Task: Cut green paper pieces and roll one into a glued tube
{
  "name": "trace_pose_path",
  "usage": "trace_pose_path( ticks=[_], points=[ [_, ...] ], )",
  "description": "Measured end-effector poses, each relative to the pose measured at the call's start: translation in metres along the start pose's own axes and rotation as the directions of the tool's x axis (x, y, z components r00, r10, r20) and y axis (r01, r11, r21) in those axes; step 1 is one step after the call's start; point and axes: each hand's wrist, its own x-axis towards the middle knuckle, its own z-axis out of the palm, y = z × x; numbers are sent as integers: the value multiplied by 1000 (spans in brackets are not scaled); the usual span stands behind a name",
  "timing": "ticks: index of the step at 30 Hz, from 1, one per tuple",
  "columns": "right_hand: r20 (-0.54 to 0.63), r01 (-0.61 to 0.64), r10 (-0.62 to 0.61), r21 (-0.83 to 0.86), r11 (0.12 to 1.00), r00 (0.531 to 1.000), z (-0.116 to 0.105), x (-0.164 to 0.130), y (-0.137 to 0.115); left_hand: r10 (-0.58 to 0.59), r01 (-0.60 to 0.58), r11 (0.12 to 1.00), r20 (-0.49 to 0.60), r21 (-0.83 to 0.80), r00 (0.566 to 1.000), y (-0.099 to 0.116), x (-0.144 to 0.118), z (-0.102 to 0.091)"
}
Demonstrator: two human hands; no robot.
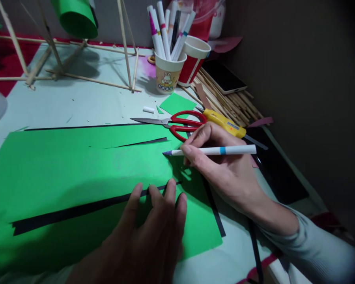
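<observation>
Left hand (154, 232) lies flat at the near edge, fingers spread, pressing down on the green paper (77, 165). Fingertips touch a black strip (77, 211) that runs across the sheet from near left toward the middle. Green paper covers most of the near table (77, 102), with black paper showing under its right and far edges.

Right hand (221, 165), just right of the sheet, pinches a white marker (215, 150) between thumb and fingers; marker lies almost level, purple tip pointing left, at the paper's right part.

Just beyond the right hand: red scissors (177, 122), closed, blades pointing left, and a yellow glue gun (223, 122) beside them on the right. A small green scrap (177, 103) sits behind the scissors.

Farther: a cup of markers (167, 73), a red and white cup (193, 59) touching it, a bundle of wooden sticks (227, 100) with a phone (225, 77) on top at right. Far left, a stick frame (77, 59).
</observation>
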Motion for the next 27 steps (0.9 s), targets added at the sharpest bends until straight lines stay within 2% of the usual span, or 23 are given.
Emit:
trace_pose_path(
  ticks=[2,4,7,10,12,14,19,23,25,27],
  points=[
    [-16,-5,5,8,1000,1000,-1,1,1,2,-2,1000,22,5,1000,-1,0,-1],
    [-93,-8,15,69,998,996,-4,2,1,16,-16,1000,27,23,1000,-2,0,-1],
    [-193,-55,112,278,959,975,-9,7,2,25,-25,998,-1,50,1000,-4,3,-5],
    [-173,-116,223,479,870,959,-14,12,2,-33,31,999,48,40,998,-5,8,-13],
    [-155,-113,230,537,836,961,-16,13,1,-78,78,997,124,12,989,-4,10,-17],
    [-152,-92,208,550,830,966,-19,13,-2,-112,113,994,144,3,983,-2,12,-19],
    [-167,-77,204,560,825,965,-24,11,-10,-149,145,988,78,49,986,2,8,-21],
    [-220,-43,207,580,813,953,-29,7,-16,-175,178,984,81,-23,981,2,9,-33],
    [-254,14,144,533,846,956,-30,1,-21,-213,223,968,97,-111,972,4,8,-40],
    [-296,130,-15,375,918,955,-29,-9,-26,-271,284,925,83,-255,959,7,5,-45]
  ],
)
